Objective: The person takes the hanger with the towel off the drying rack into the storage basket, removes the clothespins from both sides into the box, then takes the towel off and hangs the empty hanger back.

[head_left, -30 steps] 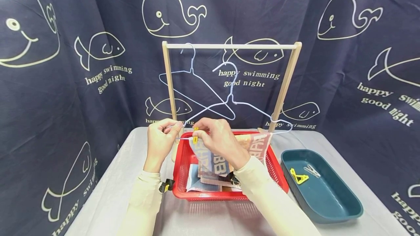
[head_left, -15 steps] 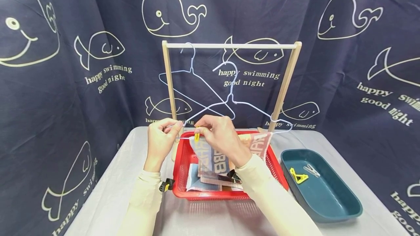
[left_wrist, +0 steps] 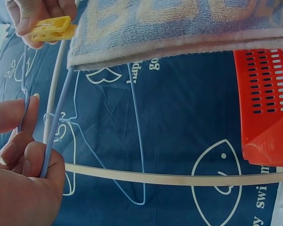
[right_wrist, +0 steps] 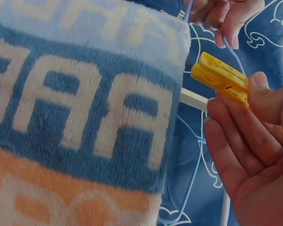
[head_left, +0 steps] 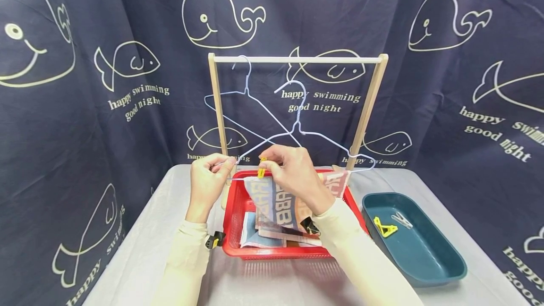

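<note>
My left hand [head_left: 207, 181] grips the left end of a blue wire hanger [head_left: 325, 137], with the wire between thumb and fingers. Over the hanger's bottom bar hangs a striped, lettered towel [right_wrist: 85, 89], its lower part down in the red basket [head_left: 233, 221]. Thumb and fingers of my right hand [head_left: 293, 169] pinch a yellow clothespin [right_wrist: 221, 79]. The clothespin's tip is right at the towel's top edge near its left corner, as the left wrist view also shows. Part of the towel is hidden behind my right hand in the head view.
A wooden rack [head_left: 365, 112] with a white rail stands behind the basket, a second blue hanger [head_left: 248, 79] hooked on it. More folded cloth [head_left: 250, 237] lies in the basket. To the right, a teal tray [head_left: 429, 249] holds a yellow clothespin [head_left: 385, 227] and a pale clothespin [head_left: 401, 220].
My right hand has shifted to the right with the yellow clothespin, along the towel's top edge. My left hand keeps its grip on the hanger in about the same place.
</note>
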`<control>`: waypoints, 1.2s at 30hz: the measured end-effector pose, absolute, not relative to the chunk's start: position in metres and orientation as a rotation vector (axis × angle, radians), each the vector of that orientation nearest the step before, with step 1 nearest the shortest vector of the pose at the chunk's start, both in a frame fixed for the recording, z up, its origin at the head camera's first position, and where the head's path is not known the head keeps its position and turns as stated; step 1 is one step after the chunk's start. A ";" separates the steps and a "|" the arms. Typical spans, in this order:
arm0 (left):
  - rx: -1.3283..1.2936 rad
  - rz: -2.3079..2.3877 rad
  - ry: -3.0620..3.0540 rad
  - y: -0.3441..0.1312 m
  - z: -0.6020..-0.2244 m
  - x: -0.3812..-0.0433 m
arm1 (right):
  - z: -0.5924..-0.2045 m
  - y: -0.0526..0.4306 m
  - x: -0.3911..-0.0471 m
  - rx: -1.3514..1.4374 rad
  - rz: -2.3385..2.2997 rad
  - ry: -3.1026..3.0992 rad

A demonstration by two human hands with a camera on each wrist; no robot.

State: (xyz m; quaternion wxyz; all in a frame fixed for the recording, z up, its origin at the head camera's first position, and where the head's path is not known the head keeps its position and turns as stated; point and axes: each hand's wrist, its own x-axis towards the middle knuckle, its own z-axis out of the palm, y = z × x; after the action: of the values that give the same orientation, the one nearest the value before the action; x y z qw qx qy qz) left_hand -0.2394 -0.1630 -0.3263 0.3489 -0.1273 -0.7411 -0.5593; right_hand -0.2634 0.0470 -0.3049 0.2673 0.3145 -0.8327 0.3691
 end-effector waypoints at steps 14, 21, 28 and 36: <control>-0.311 -1.443 -1.918 -0.169 -0.340 -0.253 | -0.303 0.070 -0.249 0.837 0.989 -2.212; -0.340 -1.455 -1.904 -0.176 -0.350 -0.261 | -0.297 0.088 -0.236 0.785 0.969 -2.219; -0.340 -1.443 -1.921 -0.172 -0.341 -0.253 | -0.304 0.110 -0.220 0.744 0.929 -2.239; -0.340 -1.447 -1.915 -0.175 -0.349 -0.261 | -0.307 0.141 -0.201 0.627 0.865 -2.301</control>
State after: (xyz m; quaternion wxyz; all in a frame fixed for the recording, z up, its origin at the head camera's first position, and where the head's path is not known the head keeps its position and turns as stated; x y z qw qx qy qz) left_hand -0.2610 -0.1746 -0.3492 0.3513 -0.1315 -0.7396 -0.5588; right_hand -0.2013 0.1412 -0.3071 0.2977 0.2359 -0.8659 0.3255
